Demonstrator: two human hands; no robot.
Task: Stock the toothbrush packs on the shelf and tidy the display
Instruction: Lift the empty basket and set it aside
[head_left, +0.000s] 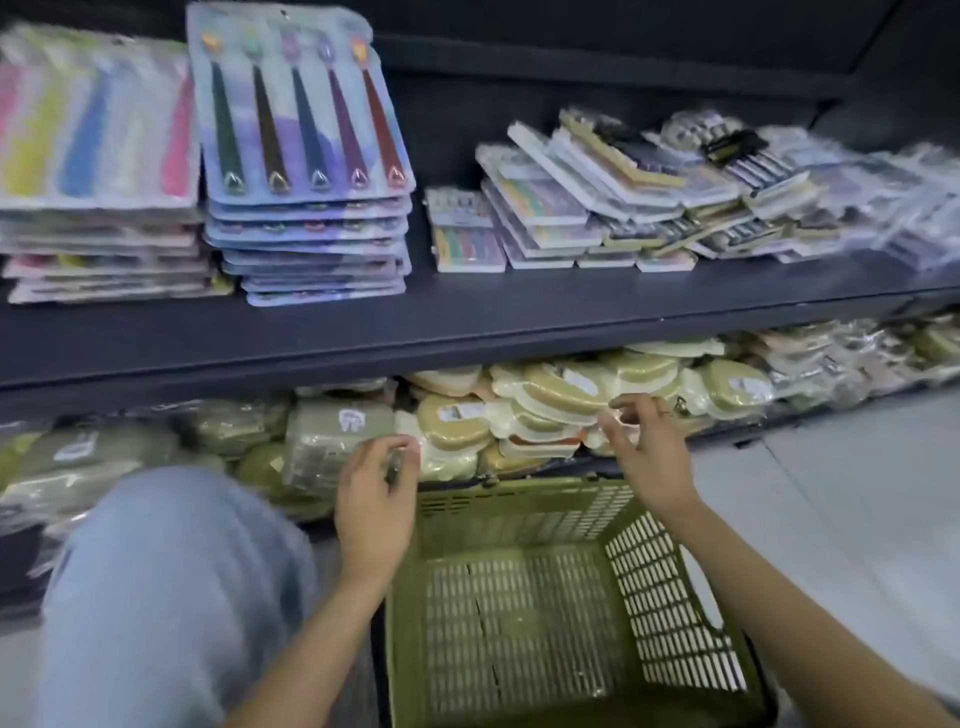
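My left hand (375, 499) and right hand (640, 451): grip loose, fingers half-curled, pinching nothing (blurred). Toothbrush packs (306, 156) stacked on upper shelf (467, 317), well above both. Green basket (566, 597) below hands.

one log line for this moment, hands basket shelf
left hand: open, holds nothing | right hand: open, holds nothing | green basket: no packs inside | toothbrush packs: stacked on upper shelf
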